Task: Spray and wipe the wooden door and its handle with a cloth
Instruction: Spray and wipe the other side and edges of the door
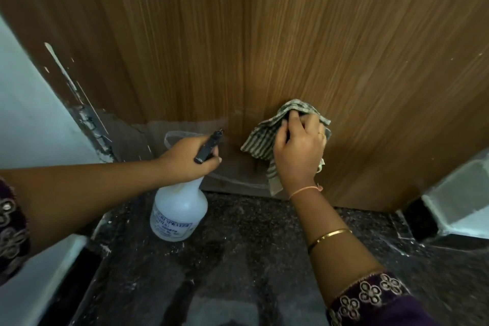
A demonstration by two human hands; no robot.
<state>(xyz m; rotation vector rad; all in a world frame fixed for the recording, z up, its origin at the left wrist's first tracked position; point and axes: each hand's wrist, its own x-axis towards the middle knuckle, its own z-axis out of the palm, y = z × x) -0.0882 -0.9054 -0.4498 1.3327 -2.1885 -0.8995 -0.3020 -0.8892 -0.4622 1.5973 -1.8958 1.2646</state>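
Embroidered sleeve (370, 296) nearest me; my right hand (299, 151) curls its fingers (292, 120) round a striped cloth (264, 137), pressed low on the wooden door (317, 34). Near the door's foot, my left hand (185, 159) grips a white spray bottle (178, 212) by its neck.

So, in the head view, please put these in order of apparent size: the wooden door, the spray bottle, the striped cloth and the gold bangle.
1. wooden door
2. spray bottle and striped cloth: they look about alike, so I do not rank them
3. gold bangle
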